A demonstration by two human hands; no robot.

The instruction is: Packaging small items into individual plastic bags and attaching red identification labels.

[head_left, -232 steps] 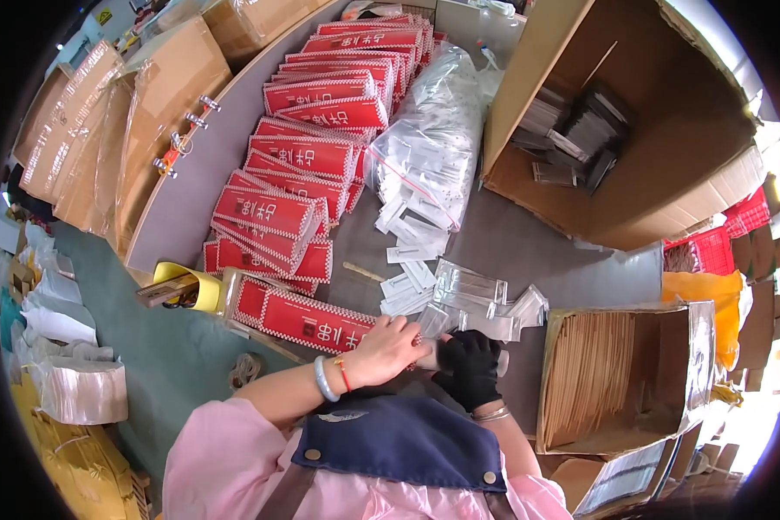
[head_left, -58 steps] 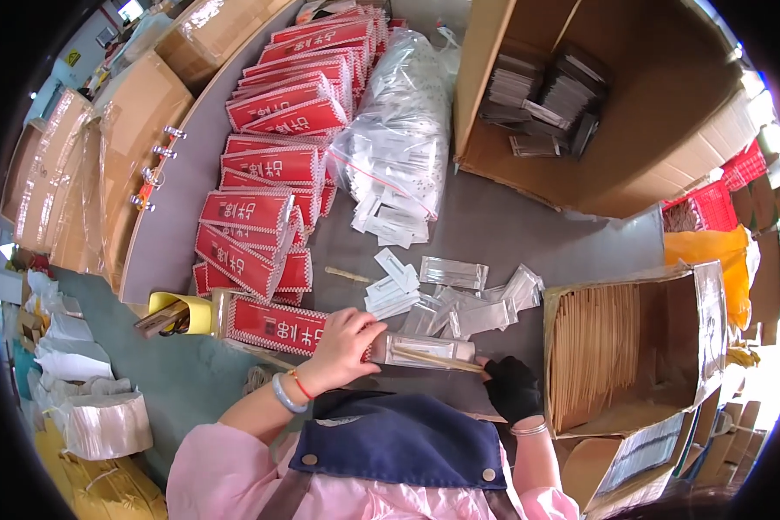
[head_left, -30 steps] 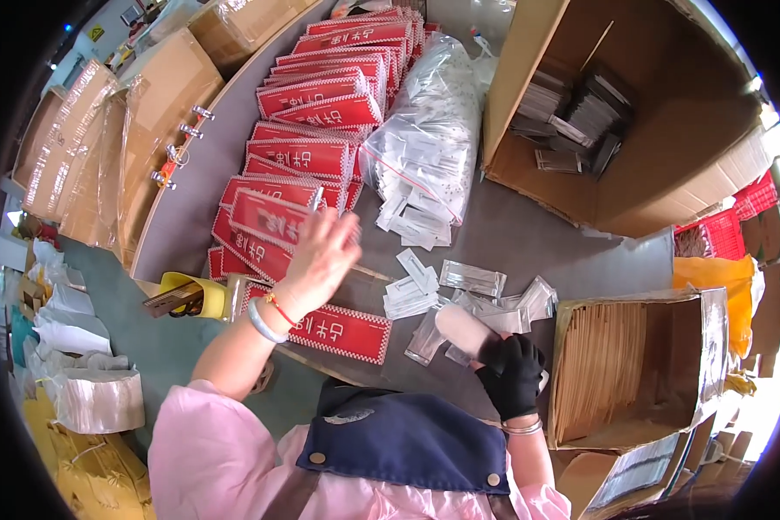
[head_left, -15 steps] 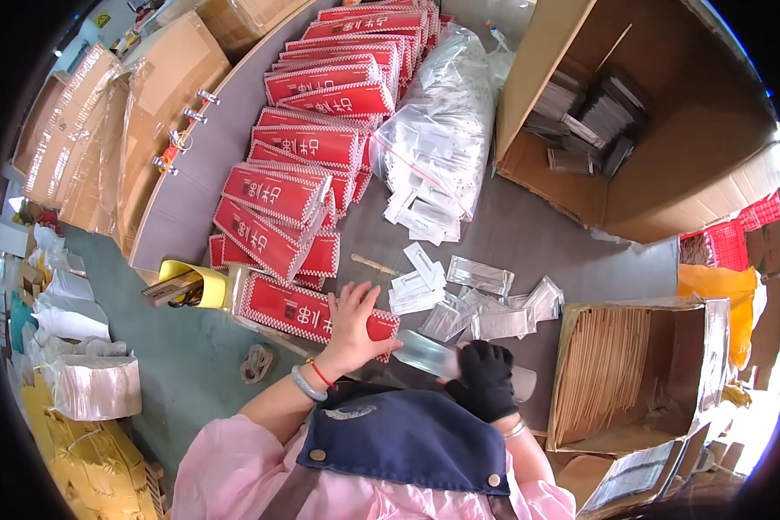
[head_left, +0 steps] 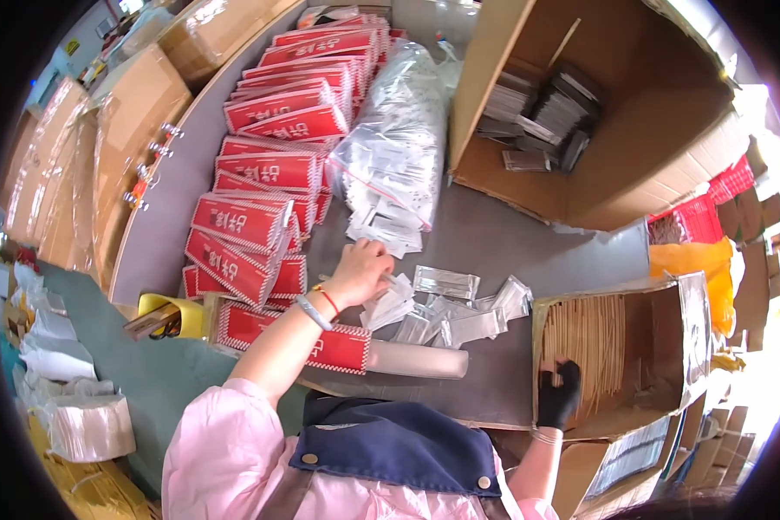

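Observation:
My left hand (head_left: pixel 361 273) is over the small white paper packets (head_left: pixel 390 303), fingers curled in a pinch; whatever they hold is hidden. Beneath my left forearm lies a long red printed packet (head_left: pixel 345 348) with a checked border. A pale, translucent plastic sleeve (head_left: pixel 420 360) extends from its right end along the table edge. My right hand (head_left: pixel 561 394), in a black fingerless glove, reaches into a carton (head_left: pixel 667 390) of thin wooden sticks (head_left: pixel 589 347). Its fingers are curled at the sticks' left side, and I cannot make out what is between them.
Flat clear-wrapped packets (head_left: pixel 472 325) are scattered mid-table. Behind stand rows of red packets (head_left: pixel 256 173) and a clear bag (head_left: pixel 399 130) of white packets. A large carton (head_left: pixel 650 165) holds dark wrapped bundles. A yellow holder (head_left: pixel 173 317) sits at the left edge.
My left hand has left the red packet and moved up to the white packets. My right hand has let go of the plastic sleeve and moved right into the carton of sticks. The view has shifted.

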